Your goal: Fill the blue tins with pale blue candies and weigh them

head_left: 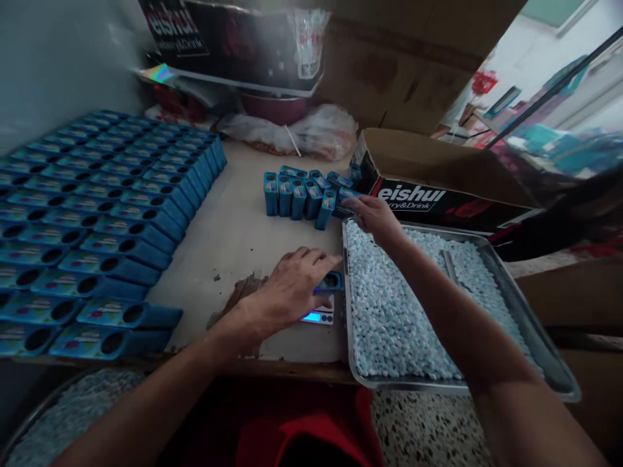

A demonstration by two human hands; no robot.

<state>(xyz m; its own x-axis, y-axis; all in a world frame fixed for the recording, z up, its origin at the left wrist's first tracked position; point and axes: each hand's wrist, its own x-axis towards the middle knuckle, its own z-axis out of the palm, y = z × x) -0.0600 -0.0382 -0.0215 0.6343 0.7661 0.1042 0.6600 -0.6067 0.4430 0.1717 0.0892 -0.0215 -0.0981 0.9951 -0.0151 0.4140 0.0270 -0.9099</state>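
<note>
My left hand curves over a small digital scale with a lit blue display. Its thumb and fingers lie on either side of a blue plastic box on the scale. Farther back, my right hand pinches another blue box at the end of a loose group of blue boxes. Below my right forearm is a metal tray filled with pale blue and white pellets. A flat metal strip lies on the pellets.
Rows of blue boxes with round openings cover the table's left side. An open black carton stands behind the tray. A clear plastic bag lies at the back. More pellets fill a container below the table at left.
</note>
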